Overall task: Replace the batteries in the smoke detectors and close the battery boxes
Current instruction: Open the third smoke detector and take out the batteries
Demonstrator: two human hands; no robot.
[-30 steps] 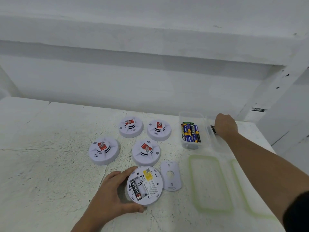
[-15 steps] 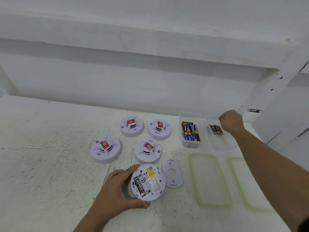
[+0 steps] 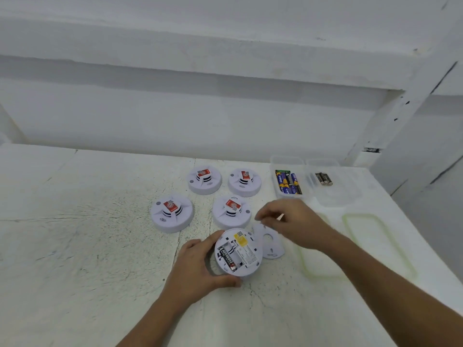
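Left hand (image 3: 198,269) grip wraps the left rim of the upturned smoke detector (image 3: 244,256), which is tilted on the worktop (image 3: 75,246). One black battery (image 3: 227,256) sits in its open bay. Right hand (image 3: 293,224) hovers just beyond the detector, over the backplate (image 3: 271,246). It's blurred, so I can't tell its grip.

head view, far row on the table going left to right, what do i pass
left rear smoke detector → right rear smoke detector → clear box of blue-and-yellow batteries → clear box with a few dark batteries
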